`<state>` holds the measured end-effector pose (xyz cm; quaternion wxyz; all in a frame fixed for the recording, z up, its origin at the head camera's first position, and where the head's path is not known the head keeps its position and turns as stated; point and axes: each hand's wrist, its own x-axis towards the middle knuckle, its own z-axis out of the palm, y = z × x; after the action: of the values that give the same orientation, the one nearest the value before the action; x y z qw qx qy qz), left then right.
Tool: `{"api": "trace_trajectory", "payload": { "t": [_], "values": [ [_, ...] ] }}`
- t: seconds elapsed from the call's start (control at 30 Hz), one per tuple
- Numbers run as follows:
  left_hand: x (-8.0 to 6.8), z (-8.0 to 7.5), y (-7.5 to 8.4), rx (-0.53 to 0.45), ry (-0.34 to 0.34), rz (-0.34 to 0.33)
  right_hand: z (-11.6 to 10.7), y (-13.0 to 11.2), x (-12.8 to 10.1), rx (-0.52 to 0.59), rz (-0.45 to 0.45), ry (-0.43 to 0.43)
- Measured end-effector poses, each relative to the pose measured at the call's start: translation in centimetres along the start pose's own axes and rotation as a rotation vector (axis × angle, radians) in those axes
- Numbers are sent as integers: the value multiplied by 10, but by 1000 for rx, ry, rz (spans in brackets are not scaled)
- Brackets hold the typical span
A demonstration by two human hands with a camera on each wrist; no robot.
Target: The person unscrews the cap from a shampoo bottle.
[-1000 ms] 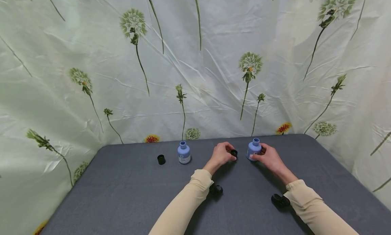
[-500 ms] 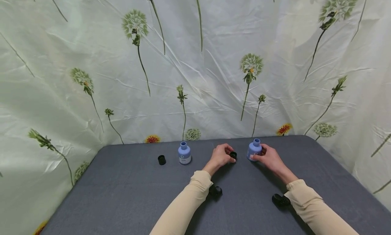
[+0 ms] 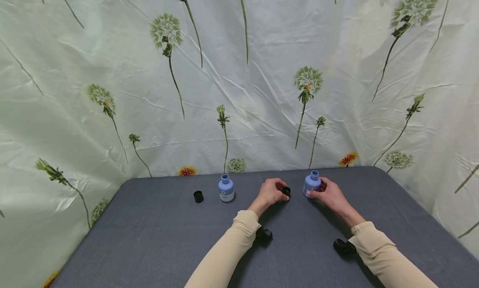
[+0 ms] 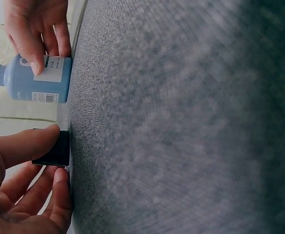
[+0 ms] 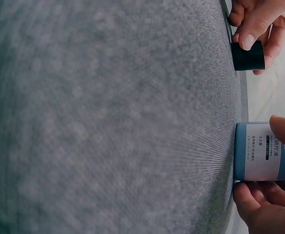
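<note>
My left hand (image 3: 271,191) pinches a black bottle cap (image 3: 286,191) between thumb and fingers, low at the table; in the left wrist view the cap (image 4: 58,148) sits right at the cloth surface. To its right, my right hand (image 3: 331,193) holds a small blue bottle (image 3: 312,184) by its side, thumb in front and fingers behind. This bottle stands upright with a bare threaded neck, and its white label (image 5: 262,152) shows in the right wrist view. A gap separates the cap from the bottle.
A second uncapped blue bottle (image 3: 226,189) stands further left on the grey cloth-covered table (image 3: 149,238). Beside it lies another black cap (image 3: 198,196). A white flower-print curtain (image 3: 262,92) hangs behind the table's back edge. Black wrist devices (image 3: 265,235) hang under both cuffs.
The left hand and its cap have shifted very slightly. The right hand and its bottle stay in place, and the head view has tilted a little.
</note>
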<state>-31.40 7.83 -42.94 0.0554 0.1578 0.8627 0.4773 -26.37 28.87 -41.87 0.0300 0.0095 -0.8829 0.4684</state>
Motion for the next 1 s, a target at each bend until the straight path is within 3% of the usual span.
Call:
{"api": "trace_trajectory", "payload": {
  "t": [0.33, 0.63, 0.8, 1.0],
  "values": [
    [-5, -11, -4, -94, -39, -9, -4, -5, -9, 45, 5, 18],
    [-15, -26, -10, -107, -38, 19, -9, -6, -27, 90, -8, 35],
    [-23, -35, -12, -133, -56, 13, -11, -7, -44, 82, 15, 45],
    [-38, -47, -16, -161, -78, 29, -9, -14, -62, 103, 41, -4]
  ]
}}
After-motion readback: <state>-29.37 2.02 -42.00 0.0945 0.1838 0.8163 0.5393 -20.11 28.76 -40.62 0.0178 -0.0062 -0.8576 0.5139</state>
